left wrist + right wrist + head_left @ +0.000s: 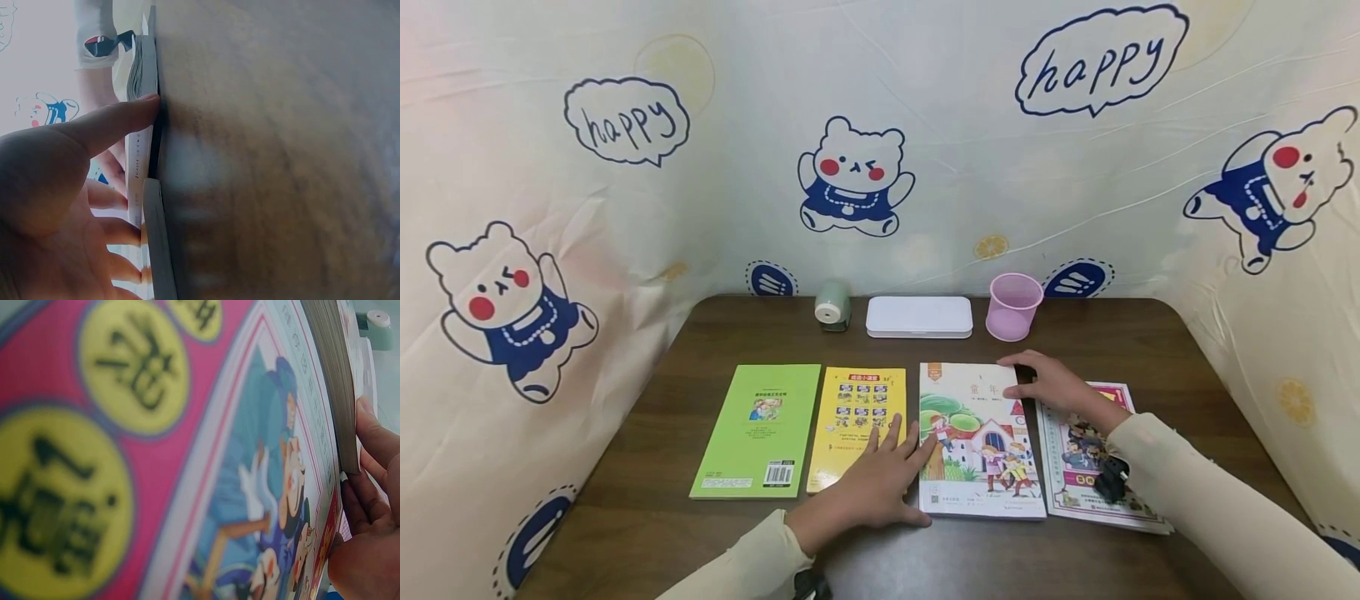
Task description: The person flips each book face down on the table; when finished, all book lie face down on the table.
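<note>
- Head view: bright, soft, even light for you; backdrop (pixel 737 208) lettering crisp, small print softened.
- Tabletop (pixel 955 554): pale sheen at your near side.
- Left-wrist view: your left hand (pixel 56 181) shaded, backdrop washed out, wood grain blurred.
- Right-wrist view: pink cover (pixel 156 456) nearest you, out of focus.

The white book (pixel 982 442) has green, red and yellow pictures. The cup (pixel 1013 310) is pink. The pale cloth (pixel 737 187) has blue bear drawings.
</note>
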Demonstrator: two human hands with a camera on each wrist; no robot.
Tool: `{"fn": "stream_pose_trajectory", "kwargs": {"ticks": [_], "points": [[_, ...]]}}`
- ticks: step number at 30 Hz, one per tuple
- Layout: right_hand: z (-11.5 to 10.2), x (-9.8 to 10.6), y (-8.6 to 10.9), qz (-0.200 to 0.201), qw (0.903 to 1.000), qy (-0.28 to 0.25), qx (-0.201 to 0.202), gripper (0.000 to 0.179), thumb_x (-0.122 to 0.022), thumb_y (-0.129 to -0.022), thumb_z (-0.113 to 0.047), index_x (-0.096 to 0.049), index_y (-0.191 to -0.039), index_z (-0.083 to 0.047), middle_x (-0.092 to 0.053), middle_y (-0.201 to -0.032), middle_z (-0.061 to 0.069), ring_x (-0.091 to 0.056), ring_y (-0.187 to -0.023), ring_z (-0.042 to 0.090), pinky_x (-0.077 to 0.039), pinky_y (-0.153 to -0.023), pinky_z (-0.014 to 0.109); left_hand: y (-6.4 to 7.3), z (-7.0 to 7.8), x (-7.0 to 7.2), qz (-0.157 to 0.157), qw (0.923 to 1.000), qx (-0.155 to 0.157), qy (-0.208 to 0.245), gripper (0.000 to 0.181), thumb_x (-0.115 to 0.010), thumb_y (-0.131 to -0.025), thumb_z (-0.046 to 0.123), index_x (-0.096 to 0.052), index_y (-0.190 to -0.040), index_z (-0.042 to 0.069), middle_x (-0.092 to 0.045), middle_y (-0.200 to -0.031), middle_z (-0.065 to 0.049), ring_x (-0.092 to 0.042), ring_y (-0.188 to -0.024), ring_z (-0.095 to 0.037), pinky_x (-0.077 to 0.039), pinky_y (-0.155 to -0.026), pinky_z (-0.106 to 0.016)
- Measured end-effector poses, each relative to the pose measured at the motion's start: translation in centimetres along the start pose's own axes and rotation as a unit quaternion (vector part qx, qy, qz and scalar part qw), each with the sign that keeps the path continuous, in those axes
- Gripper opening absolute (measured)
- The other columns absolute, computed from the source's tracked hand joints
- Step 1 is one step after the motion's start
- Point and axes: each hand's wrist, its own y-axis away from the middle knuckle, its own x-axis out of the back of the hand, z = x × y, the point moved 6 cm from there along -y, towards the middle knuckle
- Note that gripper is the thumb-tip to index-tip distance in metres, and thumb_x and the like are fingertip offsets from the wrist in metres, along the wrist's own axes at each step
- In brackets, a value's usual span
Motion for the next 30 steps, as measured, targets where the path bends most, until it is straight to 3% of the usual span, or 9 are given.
{"fn": "stream_pose_trajectory", "kwargs": {"ticks": [15, 19, 23, 30], "points": [[0.1, 0.0, -0.1, -0.001, 1.0000, -0.005, -0.003, 0.057, -0.076, -0.095, -0.032, -0.058, -0.147, -0.016, -0.048, -0.151, 0.021, -0.046, -0.133, 0.041, -0.036, -0.113, 0.066, 0.1, 0.1, 0.8, 0.011, 0.9991, -0.014, 0.039, 0.113, -0.080, -0.078, 0.065, -0.026, -0.165, 0.017, -0.020, -0.170, -0.018, -0.005, -0.159, -0.040, -0.010, -0.125, -0.063], [0.2, 0.0, -0.1, -0.001, 1.0000, -0.002, -0.003, 0.058, -0.075, -0.095, -0.033, -0.057, -0.148, -0.016, -0.048, -0.152, 0.021, -0.046, -0.134, 0.042, -0.036, -0.113, 0.066, 0.1, 0.0, 1.1, 0.016, 0.9965, -0.014, 0.081, 0.111, -0.082, -0.080, 0.059, -0.024, -0.166, 0.019, -0.016, -0.171, -0.016, -0.005, -0.159, -0.038, -0.010, -0.126, -0.059], [0.2, 0.0, -0.2, -0.001, 1.0000, 0.000, 0.001, 0.058, -0.075, -0.095, -0.033, -0.057, -0.147, -0.015, -0.048, -0.152, 0.022, -0.044, -0.136, 0.043, -0.035, -0.113, 0.067, 0.3, 0.2, 1.6, 0.015, 0.9875, -0.008, 0.157, 0.109, -0.085, -0.081, 0.050, -0.022, -0.166, 0.021, -0.011, -0.172, -0.013, -0.003, -0.159, -0.036, -0.011, -0.127, -0.057], [0.2, 0.1, -0.3, 0.003, 0.9999, -0.003, 0.011, 0.057, -0.076, -0.095, -0.032, -0.058, -0.146, -0.014, -0.049, -0.150, 0.022, -0.046, -0.136, 0.043, -0.036, -0.112, 0.067, 0.6, 0.5, 2.0, 0.033, 0.9621, 0.000, 0.271, 0.110, -0.088, -0.081, 0.040, -0.021, -0.166, 0.020, -0.005, -0.174, -0.004, -0.007, -0.160, -0.026, -0.017, -0.127, -0.053]]}}
